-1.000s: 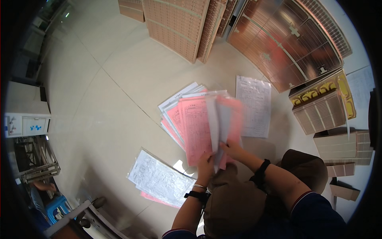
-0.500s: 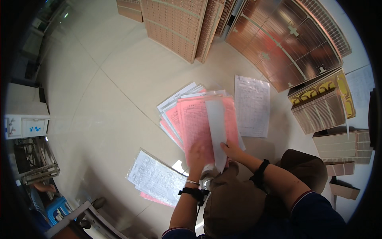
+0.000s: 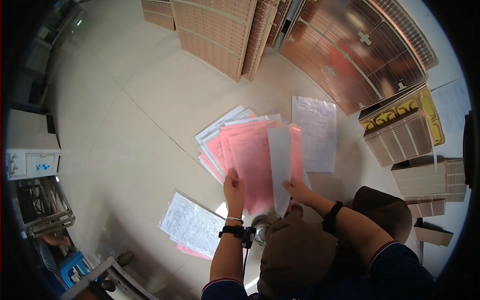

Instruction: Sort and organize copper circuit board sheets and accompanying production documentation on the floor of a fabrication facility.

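Note:
A fanned stack of pink printed sheets (image 3: 251,165) is in front of me above the floor, with white sheets (image 3: 218,125) sticking out at its upper left. My left hand (image 3: 233,192) has its fingers curled against the left edge of the pink sheets. A long pale grey strip of paper (image 3: 279,157) lies over the right part of the stack. My right hand (image 3: 299,193) pinches the stack's lower right, its thumb over the strip's edge; the fingers beneath are hidden.
A white printed sheet in a clear sleeve (image 3: 314,135) lies right of the stack. Another pile of sleeved papers (image 3: 192,222) is at the lower left. Copper-coloured panels (image 3: 212,35) stand at the back, with more panels (image 3: 355,55) along the right. A blue stool (image 3: 72,267) is far left.
My left hand has shifted left, from on top of the pink sheets to their left edge. The grey strip and my right hand have moved slightly right.

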### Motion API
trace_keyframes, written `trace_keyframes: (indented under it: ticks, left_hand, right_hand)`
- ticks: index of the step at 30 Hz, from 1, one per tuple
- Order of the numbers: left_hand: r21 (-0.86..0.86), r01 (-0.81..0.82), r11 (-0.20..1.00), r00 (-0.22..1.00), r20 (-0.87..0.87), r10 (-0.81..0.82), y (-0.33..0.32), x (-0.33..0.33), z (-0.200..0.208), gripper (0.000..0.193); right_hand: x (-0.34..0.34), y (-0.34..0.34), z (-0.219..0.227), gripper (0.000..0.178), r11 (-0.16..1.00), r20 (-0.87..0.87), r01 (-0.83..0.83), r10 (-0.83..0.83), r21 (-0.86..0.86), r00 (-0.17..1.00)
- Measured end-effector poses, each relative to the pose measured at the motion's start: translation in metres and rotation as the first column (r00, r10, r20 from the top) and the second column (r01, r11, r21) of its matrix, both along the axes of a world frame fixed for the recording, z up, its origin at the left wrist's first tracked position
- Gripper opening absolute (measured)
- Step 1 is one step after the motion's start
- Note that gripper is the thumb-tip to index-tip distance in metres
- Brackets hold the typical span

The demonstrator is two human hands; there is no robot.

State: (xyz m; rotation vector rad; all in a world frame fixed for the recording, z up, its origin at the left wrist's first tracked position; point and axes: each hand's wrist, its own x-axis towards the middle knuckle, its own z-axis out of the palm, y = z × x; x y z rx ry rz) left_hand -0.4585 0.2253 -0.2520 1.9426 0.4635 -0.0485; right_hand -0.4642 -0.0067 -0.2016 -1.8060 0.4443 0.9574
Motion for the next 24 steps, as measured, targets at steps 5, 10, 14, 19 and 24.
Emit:
trace_keyframes:
  ticks: [5,10,14,19,24]
  left_hand:
    - [-0.127,0.194,0.973,0.966,-0.150,-0.212,-0.032,-0.017,0.010,0.028]
    - [-0.397,0.277,0.875,0.954,0.004,-0.301,-0.068,-0.024,0.035,0.022]
    - [-0.561,0.371,0.740,0.902,0.028,-0.431,-0.058,-0.028,0.023,0.024]
    - [0.105,0.019,0.994,0.997,-0.075,-0.011,-0.026,-0.012,0.011,0.033]
    - [0.493,-0.101,0.864,0.993,-0.003,0.117,-0.009,-0.017,0.006,0.037]
  right_hand:
    - [0.002,0.008,0.006,0.038,0.994,0.015,0.065,-0.067,0.090,0.998]
    - [0.003,0.015,0.014,0.039,0.995,0.103,-0.088,0.083,0.046,0.991]
    - [0.001,0.010,0.010,0.037,0.997,0.117,-0.052,0.045,0.050,0.992]
    - [-0.005,-0.002,-0.021,0.037,0.984,0.195,-0.063,0.096,-0.168,0.976]
    - [-0.002,0.005,-0.005,0.040,0.998,0.130,0.010,-0.001,-0.066,0.992]
